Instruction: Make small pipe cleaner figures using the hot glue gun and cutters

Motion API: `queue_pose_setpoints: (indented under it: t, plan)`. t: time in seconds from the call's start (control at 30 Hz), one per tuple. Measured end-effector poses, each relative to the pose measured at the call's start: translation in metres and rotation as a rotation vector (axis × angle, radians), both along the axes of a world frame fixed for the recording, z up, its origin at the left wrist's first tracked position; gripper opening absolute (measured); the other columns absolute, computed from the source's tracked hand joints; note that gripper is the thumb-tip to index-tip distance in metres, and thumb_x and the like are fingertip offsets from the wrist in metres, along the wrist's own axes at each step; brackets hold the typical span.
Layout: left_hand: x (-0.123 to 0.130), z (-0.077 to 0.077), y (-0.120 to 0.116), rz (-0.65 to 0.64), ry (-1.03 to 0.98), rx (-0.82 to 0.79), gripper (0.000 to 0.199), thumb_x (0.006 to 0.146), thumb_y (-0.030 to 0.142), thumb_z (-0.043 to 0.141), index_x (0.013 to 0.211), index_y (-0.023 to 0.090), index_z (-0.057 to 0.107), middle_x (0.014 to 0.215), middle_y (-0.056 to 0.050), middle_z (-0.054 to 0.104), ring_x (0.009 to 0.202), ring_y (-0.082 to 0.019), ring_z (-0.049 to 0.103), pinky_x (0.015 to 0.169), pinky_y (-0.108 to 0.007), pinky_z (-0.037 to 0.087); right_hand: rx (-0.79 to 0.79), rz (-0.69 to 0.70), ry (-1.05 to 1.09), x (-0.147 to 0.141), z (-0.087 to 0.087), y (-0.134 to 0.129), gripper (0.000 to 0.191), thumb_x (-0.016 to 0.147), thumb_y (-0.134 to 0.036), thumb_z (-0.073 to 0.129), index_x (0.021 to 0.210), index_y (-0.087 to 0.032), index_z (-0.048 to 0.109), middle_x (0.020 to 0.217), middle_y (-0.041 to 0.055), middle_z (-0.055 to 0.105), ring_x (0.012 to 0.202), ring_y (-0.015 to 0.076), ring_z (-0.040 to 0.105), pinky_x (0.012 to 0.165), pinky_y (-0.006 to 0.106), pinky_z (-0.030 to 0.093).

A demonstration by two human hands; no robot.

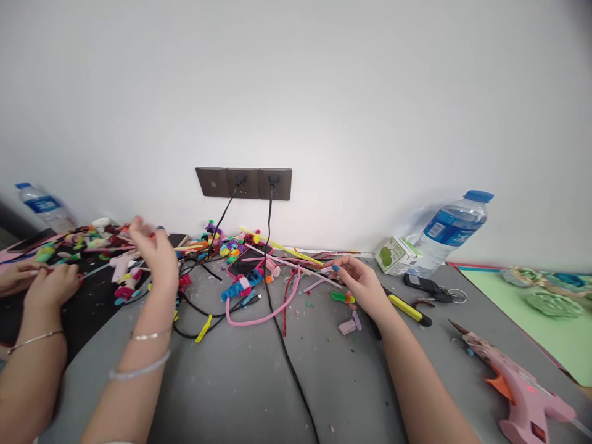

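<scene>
Grey and smooth, the worktop carries scattered crumbs of fluff. On it we identify a pink chenille stem, thick, fuzzy and bent into an open curve, and a blue bundle with a lumpy, plush surface. A thin black cable runs from the worktop up to the wall socket. To the right we note a clear plastic bottle, a small carton, a yellow-and-black tool handle and a smooth pink glue gun.

We locate the lilac piece at the fingertips of the right hand, above the worktop; it is short, slim and pale. The right hand pinches it narrowly. The left hand is raised in front of a heap of fuzzy coloured pieces, fingers loosely bent and blurred; we cannot tell whether it holds anything.
</scene>
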State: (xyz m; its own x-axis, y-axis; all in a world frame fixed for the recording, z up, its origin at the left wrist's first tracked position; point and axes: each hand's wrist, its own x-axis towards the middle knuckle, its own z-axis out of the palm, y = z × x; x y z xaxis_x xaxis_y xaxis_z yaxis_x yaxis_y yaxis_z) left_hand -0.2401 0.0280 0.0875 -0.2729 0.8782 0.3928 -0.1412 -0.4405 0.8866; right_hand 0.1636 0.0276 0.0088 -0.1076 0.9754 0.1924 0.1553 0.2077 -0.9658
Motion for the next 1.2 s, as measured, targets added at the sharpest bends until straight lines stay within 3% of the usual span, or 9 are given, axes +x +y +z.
queue_pose_setpoints:
  t: [0.07, 0.2, 0.33, 0.5, 0.67, 0.8, 0.97, 1.1, 1.2]
  plan:
    - [0.037, -0.009, -0.014, 0.170, 0.094, 0.117, 0.027, 0.092, 0.012, 0.052, 0.112, 0.029, 0.051, 0.089, 0.005, 0.061, 0.077, -0.008, 0.056, 0.066, -0.016, 0.040, 0.011, -0.008, 0.022, -0.001, -0.002, 0.001, 0.038, 0.079, -0.057, 0.069, 0.081, -0.021, 0.060, 0.092, 0.0098, 0.076, 0.073, 0.0194, 0.067, 0.055, 0.027, 0.051]
    - [0.102, -0.026, -0.041, -0.274, 1.044, -0.134, 0.015, 0.082, 0.022, 0.064, 0.096, 0.024, 0.068, 0.088, -0.003, 0.069, 0.079, -0.019, 0.062, 0.070, -0.027, 0.045, 0.008, -0.039, 0.070, -0.001, -0.003, 0.004, 0.038, 0.075, -0.056, 0.073, 0.077, -0.021, 0.058, 0.086, 0.0080, 0.075, 0.070, 0.0182, 0.067, 0.063, 0.030, 0.053]
    - [0.127, -0.042, -0.054, -0.328, 1.549, -0.297, 0.011, 0.082, 0.026, 0.064, 0.091, 0.021, 0.065, 0.091, -0.006, 0.070, 0.084, -0.023, 0.064, 0.068, -0.029, 0.043, 0.004, -0.061, 0.098, 0.000, -0.003, 0.005, 0.034, 0.074, -0.051, 0.074, 0.077, -0.021, 0.057, 0.081, 0.0051, 0.073, 0.069, 0.0178, 0.068, 0.067, 0.031, 0.054]
    - [0.137, -0.045, -0.059, -0.435, 1.660, -0.287, 0.004, 0.086, 0.024, 0.058, 0.085, 0.021, 0.061, 0.083, -0.004, 0.068, 0.076, -0.020, 0.064, 0.059, -0.026, 0.037, 0.040, -0.096, 0.129, 0.000, -0.003, 0.006, 0.030, 0.075, -0.047, 0.072, 0.077, -0.021, 0.057, 0.078, 0.0032, 0.071, 0.068, 0.0167, 0.067, 0.067, 0.031, 0.053]
    - [0.145, -0.035, -0.062, -0.463, 1.721, -0.314, 0.014, 0.081, 0.010, 0.051, 0.082, 0.020, 0.059, 0.081, -0.005, 0.065, 0.069, -0.019, 0.061, 0.057, -0.027, 0.033, 0.064, -0.271, 0.203, 0.007, -0.003, 0.010, 0.029, 0.073, -0.045, 0.073, 0.078, -0.022, 0.057, 0.070, 0.0008, 0.067, 0.065, 0.0177, 0.067, 0.058, 0.028, 0.050]
    - [0.151, 0.007, -0.060, -0.506, 1.506, -0.242, 0.015, 0.087, 0.013, 0.049, 0.083, 0.022, 0.060, 0.073, -0.001, 0.063, 0.062, -0.017, 0.056, 0.057, -0.027, 0.033, 0.093, -0.473, 0.353, 0.014, -0.003, 0.013, 0.028, 0.072, -0.043, 0.073, 0.080, -0.022, 0.057, 0.068, -0.0003, 0.065, 0.065, 0.0177, 0.067, 0.056, 0.027, 0.049]
    - [0.193, 0.063, -0.042, -0.339, 0.920, 0.241, 0.017, 0.089, 0.013, 0.053, 0.092, 0.022, 0.066, 0.081, -0.003, 0.064, 0.070, -0.018, 0.056, 0.066, -0.027, 0.041, 0.164, -0.661, 0.597, 0.023, -0.004, 0.017, 0.025, 0.072, -0.038, 0.072, 0.082, -0.022, 0.055, 0.077, -0.0005, 0.066, 0.069, 0.0149, 0.067, 0.058, 0.024, 0.049]
    - [0.226, 0.045, -0.003, -0.267, 0.993, 0.493, 0.022, 0.095, 0.016, 0.046, 0.099, 0.022, 0.066, 0.099, -0.008, 0.066, 0.094, -0.022, 0.060, 0.087, -0.035, 0.045, 0.221, -0.768, 0.675, 0.031, -0.004, 0.019, 0.024, 0.072, -0.038, 0.070, 0.081, -0.023, 0.054, 0.080, -0.0004, 0.066, 0.071, 0.0140, 0.067, 0.057, 0.023, 0.050]
    - [0.225, 0.009, 0.023, -0.291, 1.421, 0.271, 0.022, 0.093, 0.012, 0.047, 0.099, 0.019, 0.066, 0.103, -0.012, 0.068, 0.102, -0.026, 0.061, 0.097, -0.046, 0.044, 0.235, -0.841, 0.718, 0.036, -0.003, 0.020, 0.023, 0.071, -0.036, 0.070, 0.081, -0.024, 0.053, 0.082, -0.0010, 0.067, 0.070, 0.0133, 0.067, 0.056, 0.022, 0.050]
